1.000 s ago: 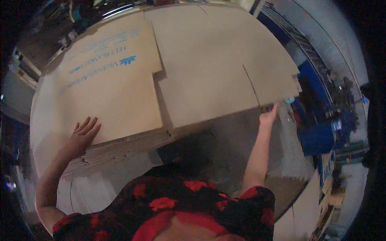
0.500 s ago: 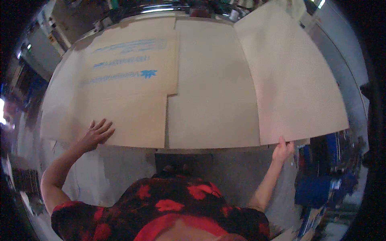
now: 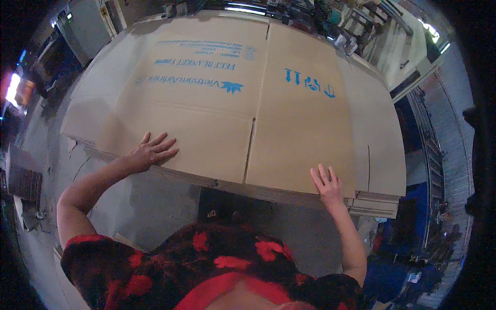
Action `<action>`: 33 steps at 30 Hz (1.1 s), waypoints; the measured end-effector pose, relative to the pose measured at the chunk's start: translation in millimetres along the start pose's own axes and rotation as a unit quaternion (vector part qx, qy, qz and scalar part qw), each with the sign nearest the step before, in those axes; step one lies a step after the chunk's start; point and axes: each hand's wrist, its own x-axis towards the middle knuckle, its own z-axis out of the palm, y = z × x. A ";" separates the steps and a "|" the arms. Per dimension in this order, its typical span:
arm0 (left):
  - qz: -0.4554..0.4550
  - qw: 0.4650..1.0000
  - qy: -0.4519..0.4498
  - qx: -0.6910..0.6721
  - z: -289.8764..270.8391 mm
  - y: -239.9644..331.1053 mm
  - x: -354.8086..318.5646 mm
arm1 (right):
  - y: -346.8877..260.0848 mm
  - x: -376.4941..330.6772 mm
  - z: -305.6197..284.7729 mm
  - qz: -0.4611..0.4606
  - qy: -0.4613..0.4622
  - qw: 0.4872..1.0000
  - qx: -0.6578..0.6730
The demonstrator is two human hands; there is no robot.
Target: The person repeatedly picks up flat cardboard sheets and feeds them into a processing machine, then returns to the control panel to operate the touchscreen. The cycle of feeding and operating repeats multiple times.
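Note:
A flattened cardboard box [image 3: 302, 134], brown with blue printing, lies on top of a stack of flat cardboard sheets [image 3: 380, 170]. My left hand [image 3: 150, 152] rests on its near left part, fingers spread. Close to the near edge on the right, my right hand [image 3: 327, 183] lies flat on the right panel with its fingers stretched out. Neither hand grips anything. A slot and crease line divide the box's left panel from its right panel.
Layered sheet edges show at the stack's near right corner. Beyond the far edge stands machinery [image 3: 356, 20]. Blue items [image 3: 398, 281] sit at the lower right, and a brown stack [image 3: 23, 175] stands at the far left. Grey floor [image 3: 155, 201] shows between me and the stack.
The right panel, held raised and folded over by my right hand, now lies flat with its blue print showing. My right hand has let go of its edge and moved left onto it.

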 end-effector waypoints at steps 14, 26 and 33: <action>-0.060 0.984 0.166 0.016 43.8 -25.1 0.5 | -29.1 2.8 16.8 0.058 0.085 0.993 -0.049; -0.148 0.900 0.399 0.095 62.3 -13.3 37.7 | 29.3 29.1 37.3 0.040 0.150 0.988 0.010; -0.150 0.904 0.388 0.103 61.0 -1.0 36.9 | 40.8 19.4 16.6 0.034 0.085 0.995 0.027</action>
